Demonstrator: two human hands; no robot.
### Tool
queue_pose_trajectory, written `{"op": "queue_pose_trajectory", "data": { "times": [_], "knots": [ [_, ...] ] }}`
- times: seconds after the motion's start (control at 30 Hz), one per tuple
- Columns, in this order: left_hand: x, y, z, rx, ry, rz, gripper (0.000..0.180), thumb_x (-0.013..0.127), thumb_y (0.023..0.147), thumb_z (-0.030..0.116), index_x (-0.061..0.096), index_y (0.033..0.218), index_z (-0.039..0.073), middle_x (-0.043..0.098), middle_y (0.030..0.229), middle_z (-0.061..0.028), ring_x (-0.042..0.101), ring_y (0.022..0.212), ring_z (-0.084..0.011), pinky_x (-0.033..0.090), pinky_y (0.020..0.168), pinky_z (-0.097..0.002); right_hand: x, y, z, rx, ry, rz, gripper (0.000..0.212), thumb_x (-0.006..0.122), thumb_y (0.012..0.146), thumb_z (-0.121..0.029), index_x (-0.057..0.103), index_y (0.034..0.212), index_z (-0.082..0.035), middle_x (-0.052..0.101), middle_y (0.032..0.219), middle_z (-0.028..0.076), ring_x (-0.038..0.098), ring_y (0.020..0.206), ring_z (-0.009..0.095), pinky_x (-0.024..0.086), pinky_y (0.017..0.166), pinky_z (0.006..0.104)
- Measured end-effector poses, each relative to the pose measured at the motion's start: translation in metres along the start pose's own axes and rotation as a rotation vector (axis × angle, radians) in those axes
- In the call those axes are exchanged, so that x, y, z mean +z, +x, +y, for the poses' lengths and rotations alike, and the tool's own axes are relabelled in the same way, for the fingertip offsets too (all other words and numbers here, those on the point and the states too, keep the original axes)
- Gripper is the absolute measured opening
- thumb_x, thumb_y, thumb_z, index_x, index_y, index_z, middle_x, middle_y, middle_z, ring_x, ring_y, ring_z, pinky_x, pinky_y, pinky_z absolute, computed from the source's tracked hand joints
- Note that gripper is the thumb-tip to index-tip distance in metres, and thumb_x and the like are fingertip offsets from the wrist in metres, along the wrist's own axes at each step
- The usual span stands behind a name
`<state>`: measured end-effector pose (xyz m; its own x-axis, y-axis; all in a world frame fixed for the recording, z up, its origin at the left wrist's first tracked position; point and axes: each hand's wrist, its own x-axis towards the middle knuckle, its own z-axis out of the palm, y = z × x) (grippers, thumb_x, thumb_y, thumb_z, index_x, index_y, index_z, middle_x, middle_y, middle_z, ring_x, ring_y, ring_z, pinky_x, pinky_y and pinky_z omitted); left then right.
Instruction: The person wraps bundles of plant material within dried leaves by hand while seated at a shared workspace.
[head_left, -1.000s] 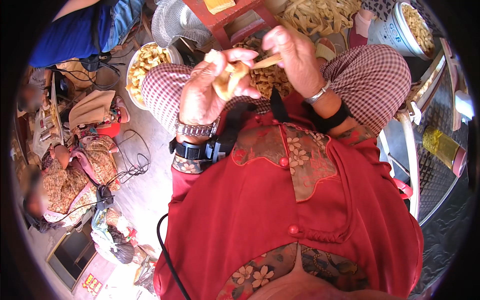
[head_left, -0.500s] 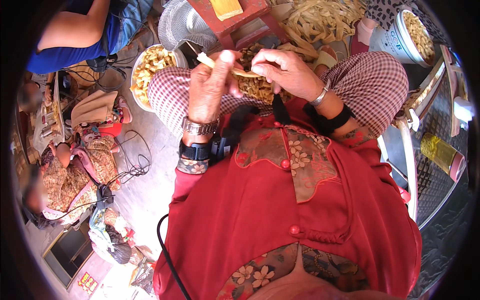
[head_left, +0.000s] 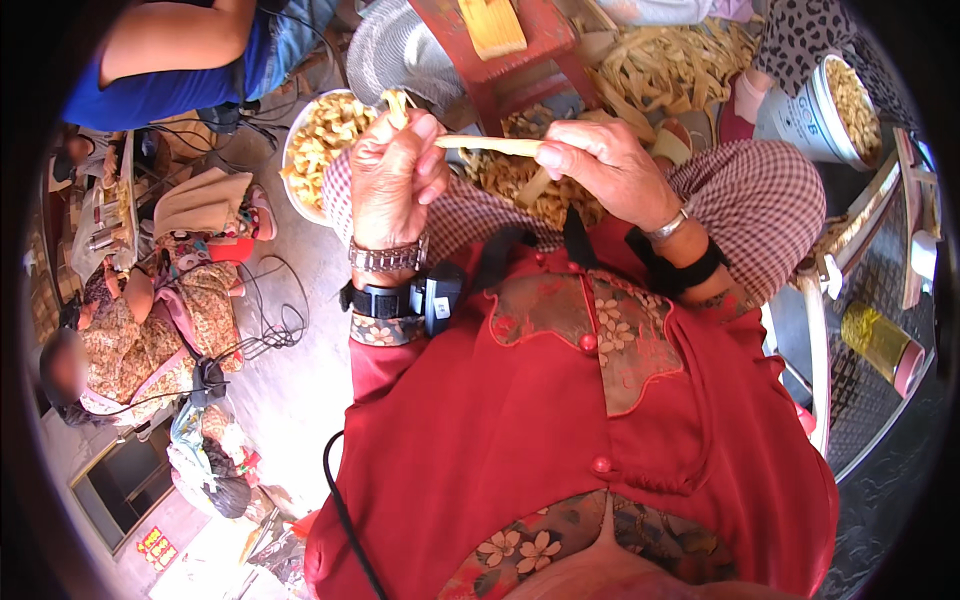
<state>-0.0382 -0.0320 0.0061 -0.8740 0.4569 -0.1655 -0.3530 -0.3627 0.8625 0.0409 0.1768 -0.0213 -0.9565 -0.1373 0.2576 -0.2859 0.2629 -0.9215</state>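
Observation:
A long pale-yellow strip (head_left: 490, 145) stretches between my two hands in front of my lap. My left hand (head_left: 392, 180) is closed on its left end, where a small looped or bunched bit pokes up above the fingers. The other end is pinched between thumb and fingers of my right hand (head_left: 615, 175). Below the strip, between my checked trouser legs, lies a heap of brownish-yellow pieces (head_left: 565, 203), partly hidden by my hands. Beside my left knee stands a white bucket (head_left: 299, 203) full of short knotted-looking yellow pieces.
A red stool (head_left: 440, 30) holding a yellow block (head_left: 492, 28) stands ahead, beside a grey mesh hat (head_left: 385, 55). More loose strips (head_left: 670, 65) lie farther right, near another filled white bucket (head_left: 790, 128). Other people sit at the left; black cables (head_left: 275, 305) cross the floor.
My hands have moved apart and the strip is now pulled straighter between them. My left hand has turned, with the bunched end now above its fingers. The whole view has shifted slightly.

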Motion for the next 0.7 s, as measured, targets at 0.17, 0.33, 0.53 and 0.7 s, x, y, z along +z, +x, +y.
{"op": "queue_pose_trajectory", "data": {
  "times": [0.17,0.33,0.53,0.7],
  "knots": [
    [0.013,0.042,0.026,0.090,0.094,-0.065,0.004,0.053,0.088,0.007,0.056,0.087,0.004,0.049,0.065,0.0014,0.037,0.048,-0.0039,0.030,0.039,-0.0181,-0.030,0.047,-0.010,-0.087,-0.216,0.145,0.031,0.051,0.090,-0.029,0.056,0.074,-0.003,0.049,0.058,0.011,0.048,0.050,0.026,0.037,0.049,0.0355],
    [0.037,0.098,0.048,0.192,0.225,-0.039,0.010,0.053,0.090,0.012,0.056,0.089,0.002,0.047,0.064,0.0012,0.032,0.046,-0.0034,0.031,0.043,-0.0184,-0.068,0.104,-0.006,-0.153,-0.570,0.283,0.034,0.052,0.089,-0.034,0.057,0.072,-0.005,0.048,0.054,0.014,0.049,0.051,0.033,0.036,0.049,0.0407],
    [0.039,0.140,0.047,0.211,0.418,0.003,0.005,0.060,0.084,0.009,0.061,0.082,0.005,0.053,0.059,0.0023,0.046,0.048,-0.0046,0.037,0.040,-0.0199,-0.081,0.131,0.023,-0.126,-0.713,0.354,0.027,0.051,0.091,-0.028,0.058,0.078,-0.005,0.045,0.054,0.011,0.043,0.048,0.023,0.035,0.047,0.0357],
    [0.005,0.159,0.012,0.252,0.868,0.187,0.029,0.059,0.087,0.027,0.061,0.066,0.006,0.050,0.050,0.0008,0.041,0.038,-0.0048,0.033,0.035,-0.0206,-0.073,0.107,0.059,0.176,-0.653,0.254,0.027,0.050,0.089,-0.030,0.061,0.082,-0.006,0.053,0.058,0.011,0.051,0.051,0.025,0.042,0.052,0.0390]
  ]
}}
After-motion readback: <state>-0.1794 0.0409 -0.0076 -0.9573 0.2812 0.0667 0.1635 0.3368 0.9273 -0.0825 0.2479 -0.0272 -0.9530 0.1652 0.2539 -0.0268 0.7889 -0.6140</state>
